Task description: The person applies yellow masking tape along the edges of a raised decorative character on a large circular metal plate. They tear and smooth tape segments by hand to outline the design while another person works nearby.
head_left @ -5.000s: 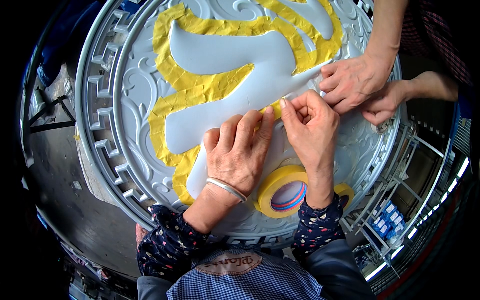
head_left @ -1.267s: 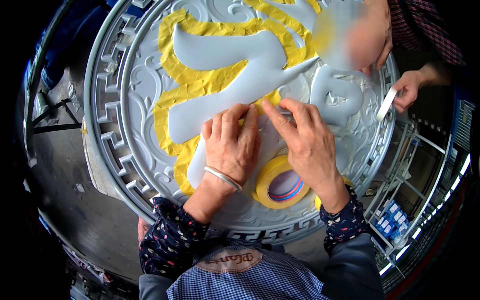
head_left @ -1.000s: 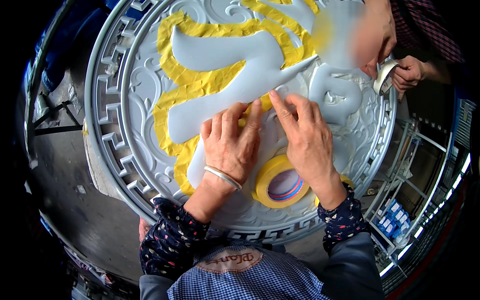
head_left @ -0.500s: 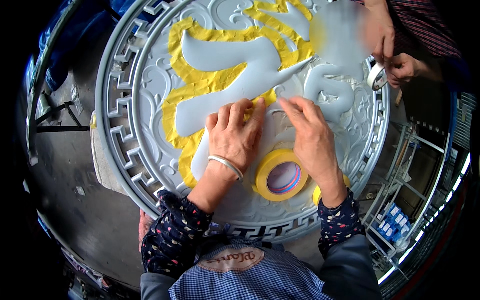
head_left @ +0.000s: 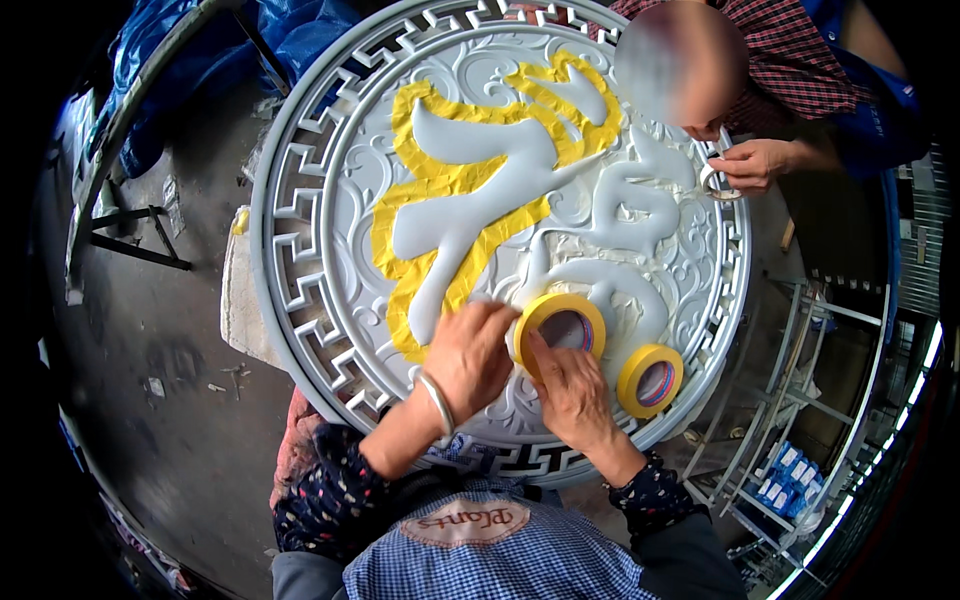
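A big round white relief panel (head_left: 300, 300) with a key-pattern rim lies flat below me. Yellow masking tape (head_left: 440, 185) outlines a raised white character on it. At the panel's near side I hold a yellow tape roll (head_left: 572, 310) tilted up on edge. My right hand (head_left: 575, 395) grips it from below with the thumb on its rim. My left hand (head_left: 470, 355) has its fingers curled against the roll's left edge. A second yellow tape roll (head_left: 650, 380) lies flat on the panel just right of my right hand.
Another person in a checked shirt leans over the far right rim, a hand (head_left: 755, 165) holding a small pale tape roll (head_left: 718, 183). A metal rack (head_left: 800, 400) with blue boxes stands to the right. Grey floor (head_left: 150, 380) and blue sheeting (head_left: 300, 30) lie to the left.
My hands have left the taped character and closed on the tape roll, which now stands on edge. The other person's hands have drawn back to the right rim.
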Demonstrator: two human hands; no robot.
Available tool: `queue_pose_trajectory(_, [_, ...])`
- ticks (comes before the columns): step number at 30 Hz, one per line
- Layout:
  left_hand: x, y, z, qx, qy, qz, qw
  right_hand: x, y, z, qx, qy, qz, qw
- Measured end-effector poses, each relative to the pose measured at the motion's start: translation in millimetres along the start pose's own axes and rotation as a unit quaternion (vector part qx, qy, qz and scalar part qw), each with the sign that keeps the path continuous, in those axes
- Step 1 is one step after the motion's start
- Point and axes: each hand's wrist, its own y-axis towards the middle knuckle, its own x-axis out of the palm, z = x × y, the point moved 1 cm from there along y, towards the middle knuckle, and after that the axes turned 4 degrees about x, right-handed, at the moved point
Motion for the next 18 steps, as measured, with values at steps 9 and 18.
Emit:
queue_pose_trajectory(9, [-8.7, -38.6, 44.8, -0.017, -0.057, 0.065, 0.996, -44.4, -1.0, -31.3, -0.067, 0.092, 0.012, 0.993])
queue_pose_trajectory(18, [-35.7, -43.8, 82.4, 0.055, 0.036, 0.104, 0.992, -78.5, 18.8, -35.7, -0.007, 0.143, 0.044, 0.989])
